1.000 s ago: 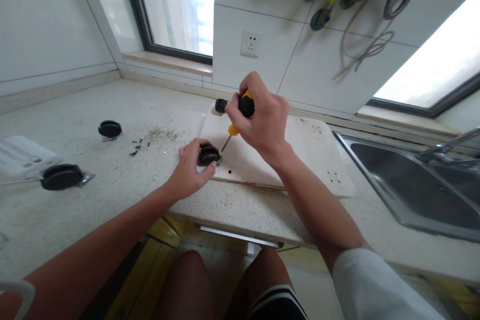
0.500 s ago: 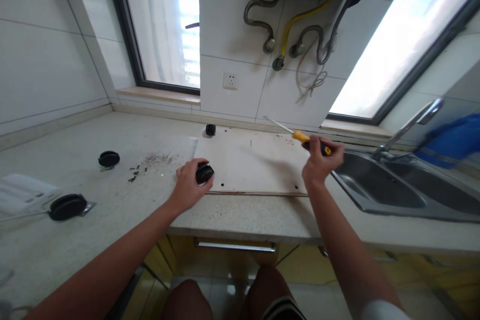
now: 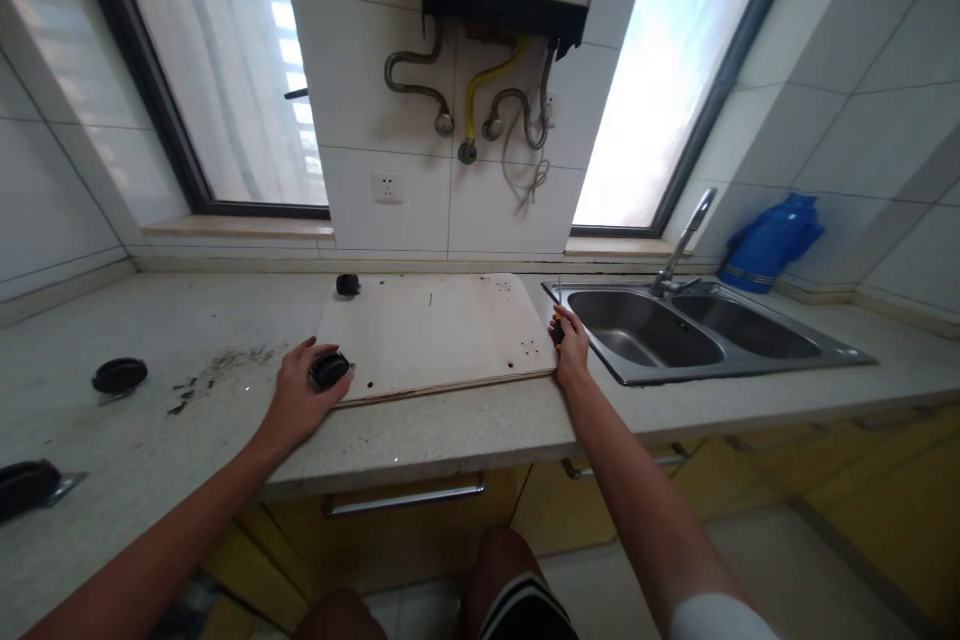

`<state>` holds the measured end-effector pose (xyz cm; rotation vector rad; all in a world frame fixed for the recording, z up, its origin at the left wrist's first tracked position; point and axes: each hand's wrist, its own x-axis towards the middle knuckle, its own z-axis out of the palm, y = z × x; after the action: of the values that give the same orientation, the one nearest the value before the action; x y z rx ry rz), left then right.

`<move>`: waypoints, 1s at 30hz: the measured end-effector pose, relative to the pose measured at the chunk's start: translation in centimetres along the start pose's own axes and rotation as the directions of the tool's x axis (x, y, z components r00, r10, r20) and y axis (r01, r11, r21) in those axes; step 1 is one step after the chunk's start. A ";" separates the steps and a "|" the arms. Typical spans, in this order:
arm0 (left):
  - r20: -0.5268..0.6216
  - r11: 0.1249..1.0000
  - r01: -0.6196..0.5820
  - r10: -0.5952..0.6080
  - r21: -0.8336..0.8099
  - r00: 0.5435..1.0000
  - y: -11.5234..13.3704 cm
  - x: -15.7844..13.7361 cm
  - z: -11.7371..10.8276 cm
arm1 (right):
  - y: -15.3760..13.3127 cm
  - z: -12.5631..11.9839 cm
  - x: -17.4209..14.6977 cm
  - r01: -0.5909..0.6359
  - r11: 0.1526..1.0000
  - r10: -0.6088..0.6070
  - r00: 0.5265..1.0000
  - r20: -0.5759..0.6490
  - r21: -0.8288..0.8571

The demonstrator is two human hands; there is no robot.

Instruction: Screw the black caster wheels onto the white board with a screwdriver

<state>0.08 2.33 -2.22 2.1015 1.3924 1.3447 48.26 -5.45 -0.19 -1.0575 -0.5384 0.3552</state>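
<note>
Steady the drilled white panel (image 3: 431, 345) squarely, your left hand (image 3: 297, 388) curled round the caster wheel (image 3: 328, 372) at eight o'clock, your right hand (image 3: 574, 345) closed on the screwdriver (image 3: 557, 331) at three.

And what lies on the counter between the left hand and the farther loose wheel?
In the head view, small dark pieces, perhaps screws, lie nearer the wheel, and scattered brownish debris lies nearer the left hand.
</note>
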 end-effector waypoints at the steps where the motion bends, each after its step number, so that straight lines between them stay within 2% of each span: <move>1: 0.000 1.000 -0.009 0.009 0.002 1.000 0.1 -0.1 0.0 | -0.2 -0.1 0.1 -0.031 0.998 0.031 1.000 0.006 0.048; 6: -0.023 0.999 -0.035 0.035 0.019 0.999 0.9 -0.3 -0.4 | -1.4 -0.5 0.0 -0.142 0.960 0.126 0.989 0.077 0.241; 11: -0.037 0.999 0.020 -0.018 0.039 0.999 1.5 -0.5 -0.6 | -1.3 -0.3 -0.4 -0.161 0.954 0.129 0.982 0.139 0.253; 20: -0.075 0.994 0.098 -0.095 0.044 0.993 0.7 -0.4 -0.3 | -0.4 -0.3 -1.0 -0.003 0.997 -0.001 0.999 0.043 0.080; 25: -0.076 0.987 0.163 -0.164 -0.014 0.984 1.1 -0.5 -0.3 | 0.0 -0.1 -1.8 0.085 0.995 -0.077 0.988 0.137 -0.055; 28: -0.065 0.985 0.167 -0.169 -0.030 0.983 1.7 -0.5 -0.5 | -0.1 -0.3 -2.2 0.104 0.988 -0.083 0.981 0.175 -0.118; 30: -0.050 0.977 0.212 -0.213 -0.035 0.976 1.9 -0.4 -0.8 | -0.5 -0.6 -2.5 0.121 0.980 -0.087 0.973 0.213 -0.157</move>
<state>0.52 0.82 -0.77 1.8499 1.5588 1.3339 46.56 -7.44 -0.59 -1.1576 -0.8180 0.3319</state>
